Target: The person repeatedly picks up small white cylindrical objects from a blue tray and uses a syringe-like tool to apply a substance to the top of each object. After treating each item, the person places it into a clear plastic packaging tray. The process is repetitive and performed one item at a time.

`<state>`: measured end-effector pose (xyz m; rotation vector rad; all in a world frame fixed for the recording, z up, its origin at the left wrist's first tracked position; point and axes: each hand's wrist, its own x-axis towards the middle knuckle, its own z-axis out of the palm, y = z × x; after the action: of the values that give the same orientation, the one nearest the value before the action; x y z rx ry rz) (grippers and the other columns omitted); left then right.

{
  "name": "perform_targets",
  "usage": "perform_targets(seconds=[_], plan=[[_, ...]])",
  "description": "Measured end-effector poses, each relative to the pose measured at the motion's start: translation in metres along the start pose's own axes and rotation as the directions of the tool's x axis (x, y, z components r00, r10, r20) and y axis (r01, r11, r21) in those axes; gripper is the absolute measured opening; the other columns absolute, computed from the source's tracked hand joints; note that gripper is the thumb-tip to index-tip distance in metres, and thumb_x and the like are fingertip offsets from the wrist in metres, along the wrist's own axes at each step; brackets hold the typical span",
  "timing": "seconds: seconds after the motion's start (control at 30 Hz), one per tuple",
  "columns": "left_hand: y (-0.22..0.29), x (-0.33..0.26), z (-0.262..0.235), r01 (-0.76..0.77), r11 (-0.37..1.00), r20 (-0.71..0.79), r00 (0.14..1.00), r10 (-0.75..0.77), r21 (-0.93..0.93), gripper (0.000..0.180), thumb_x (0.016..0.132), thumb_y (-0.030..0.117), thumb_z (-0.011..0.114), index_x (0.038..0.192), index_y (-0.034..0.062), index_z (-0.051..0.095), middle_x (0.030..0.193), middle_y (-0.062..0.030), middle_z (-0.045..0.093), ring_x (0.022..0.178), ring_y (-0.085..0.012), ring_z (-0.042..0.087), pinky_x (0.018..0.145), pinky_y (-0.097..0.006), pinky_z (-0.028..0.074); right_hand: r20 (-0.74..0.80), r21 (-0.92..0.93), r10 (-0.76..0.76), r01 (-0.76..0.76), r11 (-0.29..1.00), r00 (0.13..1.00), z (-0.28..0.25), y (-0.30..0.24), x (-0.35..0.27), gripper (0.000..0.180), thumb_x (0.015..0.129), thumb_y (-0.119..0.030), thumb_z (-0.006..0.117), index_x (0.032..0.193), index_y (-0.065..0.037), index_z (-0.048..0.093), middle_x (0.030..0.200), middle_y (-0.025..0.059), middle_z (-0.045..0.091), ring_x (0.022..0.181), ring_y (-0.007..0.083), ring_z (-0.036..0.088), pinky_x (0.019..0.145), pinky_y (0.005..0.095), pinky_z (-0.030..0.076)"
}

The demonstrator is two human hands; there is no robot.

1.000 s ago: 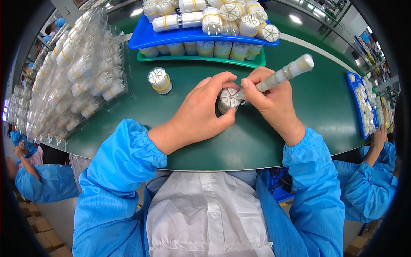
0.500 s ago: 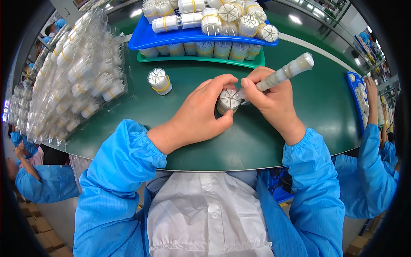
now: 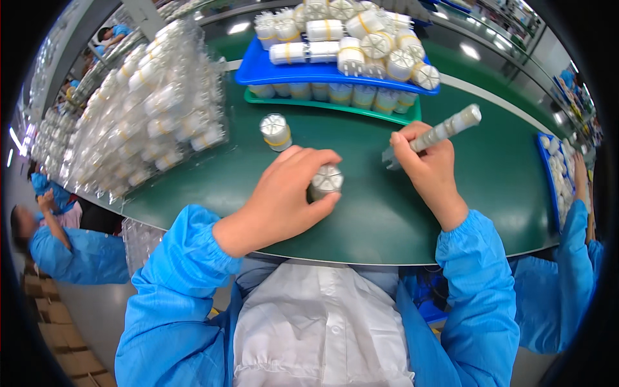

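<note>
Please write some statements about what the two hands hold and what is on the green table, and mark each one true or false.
1. The left hand grips a small white cylinder standing on the green table. True.
2. The right hand is empty. False: it holds a long grey stick-shaped tool.
3. The tool's tip touches the cylinder in the left hand. False: the two are apart.
4. A second white cylinder with a yellow band stands alone on the table, beyond the left hand. True.
5. The blue tray at the far edge is empty. False: it carries many white cylinders.
</note>
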<state>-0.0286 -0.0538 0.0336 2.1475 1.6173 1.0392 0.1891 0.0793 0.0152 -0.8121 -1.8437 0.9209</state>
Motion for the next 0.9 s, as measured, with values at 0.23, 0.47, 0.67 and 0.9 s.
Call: perform_targets(seconds=[0.23, 0.47, 0.67, 0.9], plan=[[-0.042, -0.018, -0.045, 0.213, 0.920, -0.184, 0.970, -0.159, 0.328, 0.059, 0.079, 0.009, 0.072, 0.132, 0.0039, 0.047, 0.112, -0.0152, 0.059, 0.102, -0.0320, 0.060, 0.089, -0.040, 0.049, 0.079, -0.093, -0.037, 0.045, 0.995, 0.996, 0.008, -0.009, -0.004, 0.017, 0.088, -0.012, 0.071, 0.079, 0.000, 0.064, 0.069, 0.0043, 0.062, 0.058, 0.0107, 0.057, 0.052, 0.0273, 0.043], [-0.052, 0.012, -0.045, 0.187, 0.793, -0.143, 0.982, -0.127, 0.580, 0.053, 0.084, 0.031, 0.074, 0.123, 0.0026, 0.053, 0.108, -0.0192, 0.057, 0.100, -0.0364, 0.059, 0.083, -0.045, 0.052, 0.057, -0.164, -0.079, 0.087, 0.983, 0.995, 0.009, 0.004, -0.003, 0.015, 0.087, -0.010, 0.071, 0.078, -0.001, 0.063, 0.068, 0.0057, 0.062, 0.060, 0.0123, 0.059, 0.055, 0.0278, 0.045], [-0.049, 0.015, -0.057, 0.111, 0.876, -0.131, 0.990, -0.056, 0.470, 0.044, 0.089, 0.034, 0.070, 0.111, -0.0016, 0.059, 0.101, -0.0195, 0.062, 0.095, -0.0365, 0.062, 0.080, -0.044, 0.053, 0.057, -0.223, -0.061, 0.072, 0.972, 0.997, 0.008, 0.006, -0.005, 0.015, 0.085, -0.006, 0.071, 0.076, -0.001, 0.061, 0.067, 0.0053, 0.061, 0.060, 0.0124, 0.056, 0.055, 0.0288, 0.043], [-0.011, 0.005, -0.188, 0.328, 0.945, -0.306, 0.897, -0.318, -0.020, 0.033, 0.094, 0.031, 0.068, 0.113, 0.0032, 0.067, 0.094, -0.0052, 0.069, 0.083, -0.0119, 0.065, 0.073, -0.029, 0.053, 0.080, -0.241, -0.049, 0.067, 0.968, 0.996, 0.006, 0.009, -0.008, 0.015, 0.085, -0.004, 0.069, 0.074, 0.000, 0.060, 0.071, 0.0063, 0.058, 0.063, 0.0145, 0.055, 0.057, 0.0306, 0.042]])
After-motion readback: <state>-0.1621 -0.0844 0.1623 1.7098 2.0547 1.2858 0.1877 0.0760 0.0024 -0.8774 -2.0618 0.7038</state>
